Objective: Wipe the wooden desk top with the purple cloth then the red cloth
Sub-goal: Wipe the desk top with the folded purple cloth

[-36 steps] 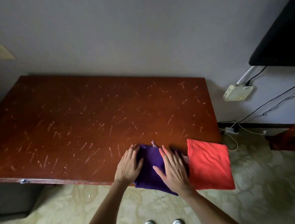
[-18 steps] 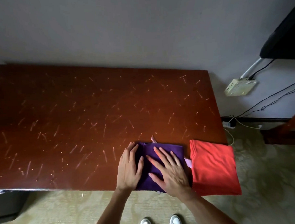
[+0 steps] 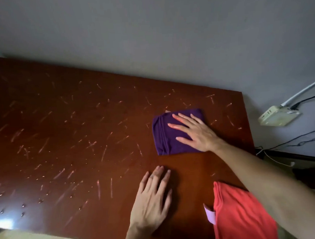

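The purple cloth (image 3: 173, 135) lies folded on the far right part of the wooden worktop (image 3: 78, 144), and we have our right hand (image 3: 195, 132) pressed flat on top of it, fingers spread and straight, gripping nothing. Our left hand (image 3: 153, 199) rests palm down on the bare wood near the front edge, fingers extended and slightly apart, well clear of either cloth. The red cloth (image 3: 242, 216) sits folded at the near right corner, partly overhanging the front edge, with our right forearm crossing above it. A pale tag (image 3: 209, 214) shows at its left side. Light scratch-like streaks (image 3: 92, 144) cover most of the worktop. A white box (image 3: 277, 117) with cables hangs on the wall to the right.
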### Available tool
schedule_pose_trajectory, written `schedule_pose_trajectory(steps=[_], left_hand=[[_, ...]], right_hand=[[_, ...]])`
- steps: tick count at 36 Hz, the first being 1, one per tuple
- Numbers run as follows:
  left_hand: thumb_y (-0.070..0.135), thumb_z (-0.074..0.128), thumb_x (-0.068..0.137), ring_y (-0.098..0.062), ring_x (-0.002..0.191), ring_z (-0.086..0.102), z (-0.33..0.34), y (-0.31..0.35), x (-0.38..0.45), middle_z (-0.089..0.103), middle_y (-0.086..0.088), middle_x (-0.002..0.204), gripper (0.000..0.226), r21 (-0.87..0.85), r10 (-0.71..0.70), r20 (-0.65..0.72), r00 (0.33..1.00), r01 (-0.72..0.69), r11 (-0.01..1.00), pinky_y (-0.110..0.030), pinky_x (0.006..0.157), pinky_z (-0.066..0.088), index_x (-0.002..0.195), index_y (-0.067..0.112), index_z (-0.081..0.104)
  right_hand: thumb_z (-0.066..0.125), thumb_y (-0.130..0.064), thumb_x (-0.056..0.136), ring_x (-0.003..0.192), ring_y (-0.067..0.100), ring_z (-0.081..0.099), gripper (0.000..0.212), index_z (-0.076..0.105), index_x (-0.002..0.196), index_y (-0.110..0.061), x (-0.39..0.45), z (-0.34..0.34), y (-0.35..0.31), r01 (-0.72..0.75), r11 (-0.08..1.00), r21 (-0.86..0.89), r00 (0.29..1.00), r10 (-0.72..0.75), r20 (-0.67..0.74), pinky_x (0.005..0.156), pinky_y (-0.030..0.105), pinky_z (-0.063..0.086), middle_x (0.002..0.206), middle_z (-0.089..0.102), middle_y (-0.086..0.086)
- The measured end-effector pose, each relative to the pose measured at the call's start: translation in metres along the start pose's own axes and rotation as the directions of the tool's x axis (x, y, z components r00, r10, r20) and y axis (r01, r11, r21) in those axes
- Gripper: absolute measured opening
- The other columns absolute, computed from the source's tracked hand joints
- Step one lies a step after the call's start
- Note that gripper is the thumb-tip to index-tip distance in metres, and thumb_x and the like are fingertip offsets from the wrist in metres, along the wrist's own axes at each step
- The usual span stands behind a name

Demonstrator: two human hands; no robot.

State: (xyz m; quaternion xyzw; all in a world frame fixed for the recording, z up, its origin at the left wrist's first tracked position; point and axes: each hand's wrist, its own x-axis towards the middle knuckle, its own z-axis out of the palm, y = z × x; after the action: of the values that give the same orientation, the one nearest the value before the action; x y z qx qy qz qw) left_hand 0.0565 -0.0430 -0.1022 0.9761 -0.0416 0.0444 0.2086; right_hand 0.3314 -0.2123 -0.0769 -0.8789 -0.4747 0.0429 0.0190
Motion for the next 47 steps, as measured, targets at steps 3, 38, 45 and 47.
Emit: schedule_pose_trajectory(steps=[3,38,45,47], left_hand=[[0.041,0.041,0.104,-0.014,0.153,0.027,0.002,-0.002,0.002,0.039,-0.003,0.160,0.055,0.040,-0.013,0.001,1.000,0.013,0.999,-0.039,0.120,0.023,0.155,0.020,0.040],[0.048,0.026,0.105,-0.021,0.144,0.040,-0.010,0.007,0.034,0.044,-0.003,0.153,0.052,0.106,-0.004,0.020,1.000,0.002,0.994,-0.036,0.117,0.024,0.146,0.027,0.052],[0.055,0.021,0.105,-0.018,0.151,0.028,-0.003,-0.002,0.055,0.034,-0.001,0.159,0.056,0.039,-0.025,0.068,0.997,0.022,0.999,-0.043,0.120,0.029,0.154,0.035,0.038],[0.054,0.021,0.105,-0.016,0.154,0.023,0.002,0.000,0.055,0.033,-0.002,0.160,0.056,0.044,-0.024,0.061,0.998,0.021,0.999,-0.043,0.123,0.023,0.155,0.035,0.036]], right_hand=[[0.026,-0.064,0.103,0.159,0.014,0.011,0.061,0.025,0.160,-0.042,0.029,-0.001,0.035,-0.079,0.997,0.011,0.996,0.079,-0.032,0.128,0.045,0.011,0.172,0.014,-0.007],[0.027,-0.065,0.104,0.160,0.014,-0.004,0.061,0.013,0.161,-0.050,-0.174,0.017,0.028,0.015,1.000,-0.024,1.000,-0.015,-0.011,0.127,0.055,0.005,0.173,-0.001,-0.010],[0.032,-0.065,0.103,0.159,0.011,-0.002,0.059,0.018,0.159,-0.052,-0.138,0.008,0.090,0.119,0.992,-0.045,0.992,-0.117,0.056,0.127,0.055,0.008,0.173,-0.003,-0.013],[0.030,-0.066,0.103,0.159,0.011,-0.001,0.059,0.018,0.159,-0.052,-0.121,0.003,0.114,0.097,0.994,-0.046,0.994,-0.094,0.062,0.128,0.054,0.007,0.173,-0.003,-0.014]])
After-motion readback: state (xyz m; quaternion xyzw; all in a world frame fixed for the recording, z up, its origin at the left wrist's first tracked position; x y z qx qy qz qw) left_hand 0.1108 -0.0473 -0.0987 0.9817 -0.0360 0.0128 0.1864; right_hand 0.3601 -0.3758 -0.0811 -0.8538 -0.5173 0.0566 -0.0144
